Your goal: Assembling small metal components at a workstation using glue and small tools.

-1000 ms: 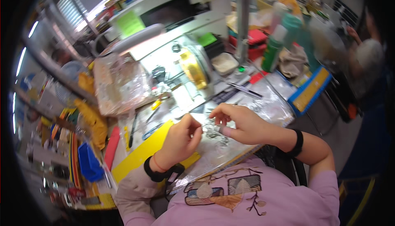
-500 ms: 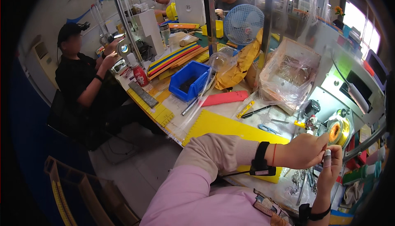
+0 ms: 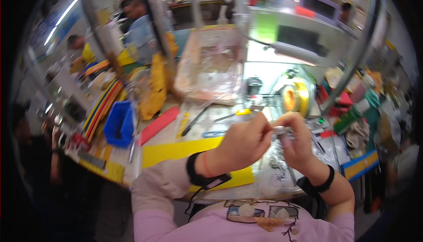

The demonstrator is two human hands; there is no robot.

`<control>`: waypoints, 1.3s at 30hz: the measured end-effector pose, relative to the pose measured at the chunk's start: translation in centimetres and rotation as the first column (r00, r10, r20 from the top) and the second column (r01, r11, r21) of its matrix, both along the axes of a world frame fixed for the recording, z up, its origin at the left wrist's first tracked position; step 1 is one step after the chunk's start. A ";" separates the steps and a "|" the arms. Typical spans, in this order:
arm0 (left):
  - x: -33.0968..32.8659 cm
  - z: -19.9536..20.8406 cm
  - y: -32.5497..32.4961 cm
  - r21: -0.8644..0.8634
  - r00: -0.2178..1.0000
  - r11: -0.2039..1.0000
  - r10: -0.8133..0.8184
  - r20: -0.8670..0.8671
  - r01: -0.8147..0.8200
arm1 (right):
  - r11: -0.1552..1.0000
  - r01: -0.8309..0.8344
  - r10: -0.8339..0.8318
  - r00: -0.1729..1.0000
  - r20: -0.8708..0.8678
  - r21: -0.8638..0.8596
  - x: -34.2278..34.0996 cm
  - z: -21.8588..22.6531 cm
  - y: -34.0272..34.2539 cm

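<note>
Just above the bench, close to each other, are my left hand (image 3: 243,141) and my right hand (image 3: 298,143). The fingers of both are pinched together and their tips almost meet. Whatever lies between the fingertips is too small and blurred to make out. A pale wrap (image 3: 284,139) covers one digit of my right hand. Beyond the hands stands a round yellow-rimmed wheel or spool (image 3: 301,97) with an orange middle, lit brightly. Below my left forearm a yellow mat (image 3: 169,150) lies on the bench, and small dark bits (image 3: 276,165) are scattered under my hands.
Left on the bench are a blue bin (image 3: 119,125), a red strip (image 3: 159,125) and a black pen (image 3: 194,122). A plastic-lined box (image 3: 209,90) stands at the back. Metal posts (image 3: 352,61) rise around the bench. A green bottle (image 3: 346,121) lies right.
My view has swung to the right, so the bench and my hands appear further left. Both hands stay pinched close together. The coworker at the left now sits at the dark rim.
</note>
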State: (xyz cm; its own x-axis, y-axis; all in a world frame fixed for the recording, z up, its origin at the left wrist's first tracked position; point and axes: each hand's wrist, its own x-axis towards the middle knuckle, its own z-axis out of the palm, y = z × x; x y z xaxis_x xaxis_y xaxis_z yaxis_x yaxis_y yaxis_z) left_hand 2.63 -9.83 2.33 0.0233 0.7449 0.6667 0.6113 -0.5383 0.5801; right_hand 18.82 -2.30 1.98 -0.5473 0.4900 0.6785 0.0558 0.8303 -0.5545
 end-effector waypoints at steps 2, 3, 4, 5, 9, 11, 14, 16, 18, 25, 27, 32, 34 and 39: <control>-0.3 -0.1 -0.1 -0.033 0.999 0.999 -0.035 -0.004 0.035 | 0.996 -0.062 0.063 0.998 0.001 -0.066 0.1 -0.3 0.2; -0.5 -0.2 -0.1 -0.037 0.998 0.997 -0.067 -0.005 0.067 | 0.995 -0.068 0.068 0.998 0.004 -0.078 0.1 -0.4 0.1; -0.6 -0.3 0.1 -0.026 0.997 0.997 -0.071 -0.008 0.071 | 0.993 -0.076 0.077 0.997 0.007 -0.094 0.0 -0.5 0.1; -0.7 -0.4 0.3 -0.014 0.998 0.998 -0.065 -0.009 0.065 | 0.994 -0.072 0.071 0.997 -0.020 -0.087 -0.3 -0.7 0.2; -1.8 -0.7 2.5 -0.066 0.998 0.997 -0.031 -0.060 0.027 | 0.966 -0.042 0.001 0.988 -0.157 -0.256 -2.7 -3.3 1.5; -3.0 -0.2 3.5 -0.080 0.967 0.993 0.062 -0.247 -0.084 | 0.833 -0.099 -0.037 0.972 -0.233 -0.544 -3.9 -3.5 2.2; -4.4 -1.2 4.9 0.023 0.913 0.986 0.160 -0.375 -0.163 | 0.758 -0.167 -0.085 0.933 -0.349 -0.630 -5.1 -5.8 4.8; -4.8 -1.9 5.4 0.013 0.902 0.983 0.175 -0.395 -0.185 | 0.725 -0.199 -0.097 0.918 -0.384 -0.659 -4.8 -5.9 4.5; -4.9 -2.1 5.6 0.034 0.872 0.977 0.203 -0.446 -0.210 | 0.620 -0.283 -0.059 0.913 -0.403 -0.731 -3.9 -5.1 2.9; -4.9 -2.7 6.5 -0.056 0.820 0.970 0.168 -0.548 -0.235 | 0.977 -0.098 0.206 0.680 0.704 -0.192 2.1 -4.8 2.3; -4.6 -2.8 6.9 -0.043 0.798 0.968 0.179 -0.576 -0.249 | 0.983 -0.143 0.173 0.542 0.822 -0.113 2.8 -5.8 2.1; -4.8 -4.6 7.9 0.124 0.681 0.940 0.318 -0.659 -0.319 | 0.993 -0.110 0.092 0.590 0.802 -0.033 1.9 -4.6 3.4; -4.9 -4.9 8.2 0.153 0.683 0.935 0.339 -0.647 -0.320 | 0.929 -0.042 0.219 0.863 0.455 -0.367 0.3 -3.9 3.8; -5.3 -5.6 8.6 0.218 0.655 0.926 0.373 -0.657 -0.309 | 0.531 -0.247 -0.025 0.952 -0.306 -0.811 -4.0 -5.6 5.7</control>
